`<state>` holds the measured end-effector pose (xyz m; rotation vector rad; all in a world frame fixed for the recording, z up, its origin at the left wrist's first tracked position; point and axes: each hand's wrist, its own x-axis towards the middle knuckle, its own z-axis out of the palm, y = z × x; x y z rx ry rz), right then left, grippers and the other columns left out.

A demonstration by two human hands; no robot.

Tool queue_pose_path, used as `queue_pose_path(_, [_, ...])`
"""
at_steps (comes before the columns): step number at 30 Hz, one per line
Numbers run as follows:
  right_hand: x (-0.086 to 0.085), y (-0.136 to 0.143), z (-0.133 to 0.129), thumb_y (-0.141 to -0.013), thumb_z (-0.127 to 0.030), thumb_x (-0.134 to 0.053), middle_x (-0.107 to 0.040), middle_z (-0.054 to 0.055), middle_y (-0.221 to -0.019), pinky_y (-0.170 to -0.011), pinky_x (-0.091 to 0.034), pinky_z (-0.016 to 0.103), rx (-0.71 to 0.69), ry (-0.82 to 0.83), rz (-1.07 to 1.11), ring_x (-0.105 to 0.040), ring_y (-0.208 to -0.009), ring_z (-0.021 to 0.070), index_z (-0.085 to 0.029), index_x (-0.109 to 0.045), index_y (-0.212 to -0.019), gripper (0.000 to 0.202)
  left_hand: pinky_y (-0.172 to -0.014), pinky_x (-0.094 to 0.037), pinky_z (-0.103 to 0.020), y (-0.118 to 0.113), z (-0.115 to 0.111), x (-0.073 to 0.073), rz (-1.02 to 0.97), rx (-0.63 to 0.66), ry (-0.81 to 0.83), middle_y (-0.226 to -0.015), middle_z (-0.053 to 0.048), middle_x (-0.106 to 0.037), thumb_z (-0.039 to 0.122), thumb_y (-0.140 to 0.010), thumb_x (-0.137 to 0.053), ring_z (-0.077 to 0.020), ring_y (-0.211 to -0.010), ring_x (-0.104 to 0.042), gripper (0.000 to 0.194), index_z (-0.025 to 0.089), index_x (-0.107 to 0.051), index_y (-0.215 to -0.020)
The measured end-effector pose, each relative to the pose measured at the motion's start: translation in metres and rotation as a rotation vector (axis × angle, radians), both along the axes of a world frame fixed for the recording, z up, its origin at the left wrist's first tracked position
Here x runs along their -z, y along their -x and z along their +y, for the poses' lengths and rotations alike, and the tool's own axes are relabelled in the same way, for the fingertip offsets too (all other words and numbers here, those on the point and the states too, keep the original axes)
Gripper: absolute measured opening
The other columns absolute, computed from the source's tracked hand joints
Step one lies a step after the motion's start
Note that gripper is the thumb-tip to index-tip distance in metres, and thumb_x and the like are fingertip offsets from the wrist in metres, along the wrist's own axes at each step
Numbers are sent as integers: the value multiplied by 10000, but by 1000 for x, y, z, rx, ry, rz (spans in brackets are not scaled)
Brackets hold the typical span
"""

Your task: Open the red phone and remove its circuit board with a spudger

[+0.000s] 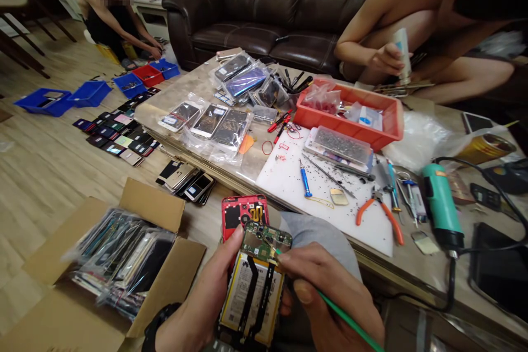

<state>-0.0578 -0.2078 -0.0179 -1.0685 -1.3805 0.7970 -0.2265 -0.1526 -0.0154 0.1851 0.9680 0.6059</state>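
My left hand (pixel 208 291) is wrapped round the left side of an opened phone (pixel 252 297), whose circuit board, battery and black ribbon cables show. Between the fingers of my right hand (pixel 330 291) is a thin green tool (pixel 344 316), its tip at the circuit board near the top of the battery. Behind the phone's upper end lies a red phone back cover (pixel 243 210) with its inner side showing. On the white mat (pixel 289 192) are a blue screwdriver (pixel 305 180), orange-handled pliers (pixel 379 210) and many tiny dark screws.
The table holds an orange-red bin (pixel 350 121), bagged phones (pixel 243 80) and a green heat-gun-like tool (pixel 443 206). An open cardboard box (pixel 160 203) of bagged parts stands at lower left. One person (pixel 111 16) crouches by blue trays; another (pixel 383 38) sits at upper right.
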Motion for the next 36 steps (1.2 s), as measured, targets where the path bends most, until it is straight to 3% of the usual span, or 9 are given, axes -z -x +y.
queue_pose_path(6, [0, 2, 2, -1032, -202, -560, -684, 61, -984, -469, -579, 225, 10, 51, 123, -666, -609, 131, -281, -732, -1223, 269, -743, -553, -325, 1, -1, 1, -21, 60, 47, -792, -55, -792, 625, -856, -694, -261, -789, -747, 556, 168, -732, -1170])
queue_pose_path(15, [-3, 0, 3, -1002, -123, -560, -689, 55, -978, -467, -572, 219, -1, 45, 45, -660, -601, 127, -270, -728, -1212, 306, -734, -552, -310, 0, -1, 2, 6, 28, 35, -796, -49, -790, 608, -839, -726, -242, -767, -744, 533, 167, -739, -1137])
queue_pose_path(22, [-4, -3, 3, -959, -51, -569, -703, 68, -1020, -757, -620, 307, 12, -75, -235, -720, -859, 184, -224, -685, -1250, 357, -744, -548, -315, -4, 2, -4, 2, 14, 24, -718, -25, -762, 622, -747, -806, -234, -731, -728, 553, 161, -766, -1048])
queue_pose_path(28, [-5, 2, 3, -973, -52, -555, -694, 53, -1025, -744, -601, 261, 57, -41, -253, -712, -842, 151, -226, -687, -1227, 335, -744, -543, -314, -6, 5, -7, -19, 5, -5, -666, -21, -735, 629, -708, -826, -225, -709, -705, 536, 142, -774, -925])
queue_pose_path(36, [13, 10, -3, -987, -89, -561, -671, 47, -1075, -830, -615, 298, 107, 0, -229, -711, -917, 175, -285, -683, -1272, 366, -726, -536, -308, -5, 3, -5, 35, -2, -15, -639, -9, -716, 635, -681, -841, -218, -686, -693, 543, 149, -771, -912])
